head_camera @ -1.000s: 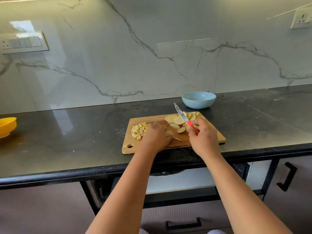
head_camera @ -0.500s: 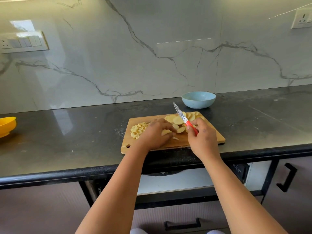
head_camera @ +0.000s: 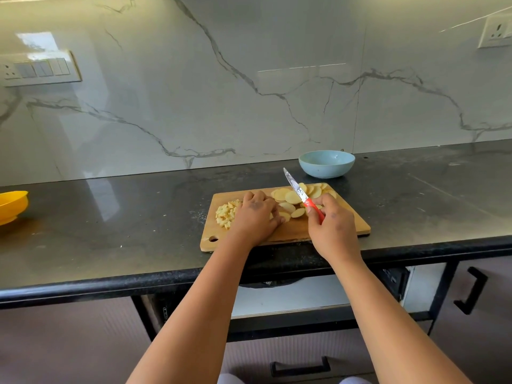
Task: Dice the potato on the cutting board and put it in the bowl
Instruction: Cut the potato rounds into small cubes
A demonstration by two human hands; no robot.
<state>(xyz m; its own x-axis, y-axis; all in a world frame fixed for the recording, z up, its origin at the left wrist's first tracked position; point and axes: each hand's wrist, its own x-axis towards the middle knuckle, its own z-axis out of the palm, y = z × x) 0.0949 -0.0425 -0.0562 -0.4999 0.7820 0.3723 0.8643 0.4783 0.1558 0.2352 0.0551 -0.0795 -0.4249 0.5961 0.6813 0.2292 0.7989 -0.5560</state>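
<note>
While gathering potato slices [head_camera: 292,197] on the cutting board [head_camera: 357,221] with left hand [head_camera: 256,217] fingers curled over them, risking nicks: right hand [head_camera: 331,225] gripping knife [head_camera: 300,192] raised nearby; bowl [head_camera: 327,164] waiting behind.

Wood, stone and glaze on a kitchen counter

The cutting board [head_camera: 288,234] is matt wood; the knife [head_camera: 302,195] has a shiny metal blade and glossy red plastic handle; the countertop [head_camera: 110,217] is polished dark speckled stone; the backsplash [head_camera: 249,92] glossy veined marble; the blue bowl [head_camera: 327,164] smooth.
</note>
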